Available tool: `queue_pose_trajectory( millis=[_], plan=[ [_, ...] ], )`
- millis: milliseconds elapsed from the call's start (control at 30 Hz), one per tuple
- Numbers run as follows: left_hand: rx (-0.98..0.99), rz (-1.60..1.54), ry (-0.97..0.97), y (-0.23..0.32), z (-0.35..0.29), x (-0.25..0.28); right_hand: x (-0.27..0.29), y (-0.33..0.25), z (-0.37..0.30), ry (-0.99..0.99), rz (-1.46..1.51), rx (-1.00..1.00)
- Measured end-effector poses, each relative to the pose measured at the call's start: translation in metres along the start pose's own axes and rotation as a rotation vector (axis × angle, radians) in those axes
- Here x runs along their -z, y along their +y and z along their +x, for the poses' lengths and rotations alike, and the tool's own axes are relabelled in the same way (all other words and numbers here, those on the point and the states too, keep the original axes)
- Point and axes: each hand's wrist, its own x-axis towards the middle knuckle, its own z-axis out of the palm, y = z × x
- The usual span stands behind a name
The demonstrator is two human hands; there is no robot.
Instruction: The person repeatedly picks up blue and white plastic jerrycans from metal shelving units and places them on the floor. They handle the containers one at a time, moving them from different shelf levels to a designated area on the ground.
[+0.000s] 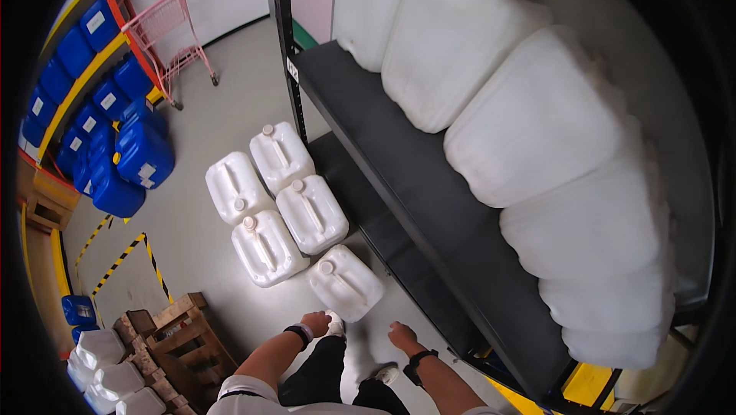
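Note:
My left hand [316, 323], with bands at its wrist, hangs above my white shoe, its fingers curled and nothing seen in them. To its right my right hand [402, 336], below which a dark watch is strapped, is loosely closed and also holds nothing I can see. Just ahead of both hands stands a white plastic jerrycan [346, 285] on the grey floor; neither hand touches it. Beyond it several more white jerrycans stand close together, among them a near left one [268, 250] and a near right one [313, 216], caps and handles upward.
A black shelf [429, 185] on my right carries a row of large white jerrycans [537, 124]. Blue jerrycans [146, 154] fill and front a rack at the far left, near a pink cart [165, 28]. Wooden pallets [192, 346] and white containers [115, 380] stand at lower left.

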Motion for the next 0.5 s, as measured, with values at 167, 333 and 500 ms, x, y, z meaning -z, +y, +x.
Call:
queue_pose_trajectory(
  millis=[167,333,500],
  plan=[
    [-0.089,0.025,0.048,0.036,-0.039,0.009,0.005,0.058,-0.069,0.106,0.024,-0.070],
    [-0.169,0.077,0.080,0.099,-0.063,0.009,0.006,0.098,-0.151,0.297,0.167,-0.121],
    [-0.361,0.145,0.066,0.170,-0.071,-0.037,-0.055,0.170,-0.254,0.404,0.281,-0.264]
  ],
)
